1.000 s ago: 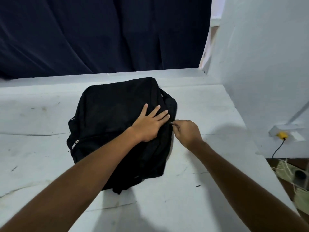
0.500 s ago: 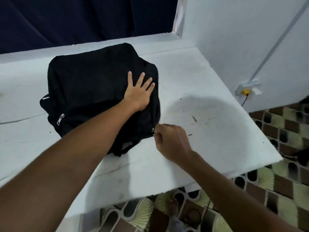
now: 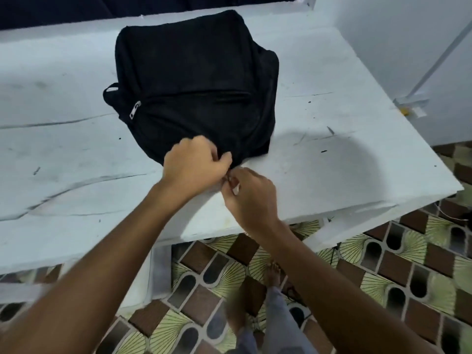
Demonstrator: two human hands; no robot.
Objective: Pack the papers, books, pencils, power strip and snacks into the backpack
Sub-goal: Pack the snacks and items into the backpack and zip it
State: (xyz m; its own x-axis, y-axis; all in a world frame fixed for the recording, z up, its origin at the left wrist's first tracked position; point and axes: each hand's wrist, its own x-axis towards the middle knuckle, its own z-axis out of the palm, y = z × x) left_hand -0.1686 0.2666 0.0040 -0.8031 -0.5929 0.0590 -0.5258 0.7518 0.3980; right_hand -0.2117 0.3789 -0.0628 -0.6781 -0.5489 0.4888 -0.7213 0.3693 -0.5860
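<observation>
A black backpack (image 3: 189, 80) lies flat on the white table (image 3: 332, 139), its front pocket zip pull at the left side. My left hand (image 3: 194, 162) pinches the fabric at the backpack's near bottom edge. My right hand (image 3: 251, 198) is closed right beside it, fingers pinched on a small zipper pull at that same edge. The two hands touch. No papers, books, pencils, power strip or snacks are in sight.
The table's near edge and right corner (image 3: 454, 187) lie close to my hands. A white wall (image 3: 408, 34) with a small yellow-tipped fitting (image 3: 408, 108) stands at the right. Patterned floor tiles (image 3: 383, 264) and a bare foot (image 3: 272, 274) show below.
My left hand left the top of the backpack and came down to grip its near edge. My right hand followed the zipper round to the near edge. The view tilted down.
</observation>
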